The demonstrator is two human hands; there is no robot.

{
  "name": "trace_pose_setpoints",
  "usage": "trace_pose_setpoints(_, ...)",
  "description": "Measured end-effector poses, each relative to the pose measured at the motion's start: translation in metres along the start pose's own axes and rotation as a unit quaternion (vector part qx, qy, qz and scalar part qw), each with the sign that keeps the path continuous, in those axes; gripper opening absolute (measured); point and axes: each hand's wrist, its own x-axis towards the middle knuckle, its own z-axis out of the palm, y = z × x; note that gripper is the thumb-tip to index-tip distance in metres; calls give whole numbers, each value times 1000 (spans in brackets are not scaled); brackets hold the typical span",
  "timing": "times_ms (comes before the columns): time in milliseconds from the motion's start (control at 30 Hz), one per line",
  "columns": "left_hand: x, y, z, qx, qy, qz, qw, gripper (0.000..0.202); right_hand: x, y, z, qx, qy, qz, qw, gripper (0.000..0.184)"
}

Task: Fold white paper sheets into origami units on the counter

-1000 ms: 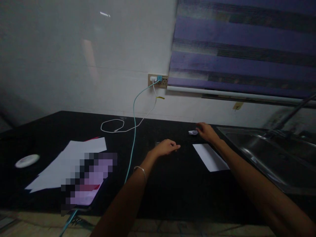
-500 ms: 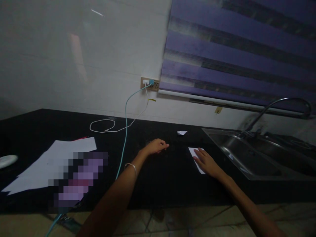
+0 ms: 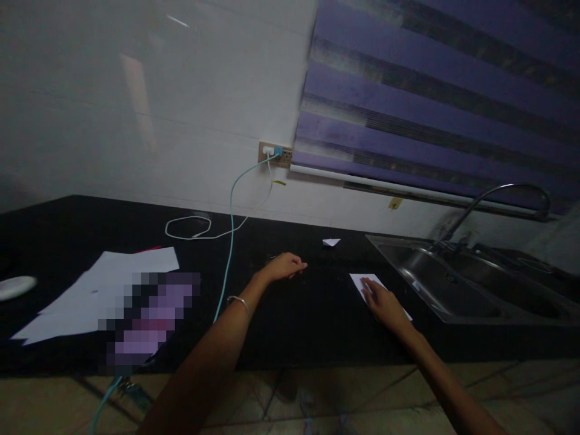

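A: Right hand (image 3: 385,305), state?
B: Palm down over a white sheet (image 3: 357,280), with fingers bent on top. Cannot tell whether pinching the paper or just resting on it.
A: Position of the sheet?
B: Flat on the dark surface (image 3: 308,326), right of centre, to the left of the sink (image 3: 389,246) and apart from it. Partly covered by the fingers.
A: Left hand (image 3: 283,266)?
B: Low over the surface, left of the sheet and well apart from it, with fingers loosely curled. Cannot tell whether closed on anything; inner side hidden. On the wrist, a thin bracelet (image 3: 243,302).
A: Farther back?
B: A small folded paper (image 3: 331,242), beyond the sheet and slightly left, near the far side of the surface. Apart from both hands.
A: Left side?
B: Overlapping white papers (image 3: 90,290), beside a pixelated purple area. Farther left, a white round object (image 3: 17,287). Between papers and left hand, a teal cable (image 3: 230,241), crossing a looped white cable (image 3: 217,236) toward the far side.
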Motion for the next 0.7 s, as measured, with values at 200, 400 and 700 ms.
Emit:
trace_pose_setpoints(200, -2, 0, -1, 9, 2, 20, 1000, 50, -8, -9, -6, 13, -23, 47, 999, 60)
trace_pose_setpoints(400, -1, -1, -2, 2, -2, 26, 1000, 48, -9, -15, -13, 2, -36, 40, 999, 52)
trace_pose_setpoints(700, 1, -2, -3, -15, -3, 27, 1000, 50, 2, -33, -41, -81, -120, 37, 989, 34)
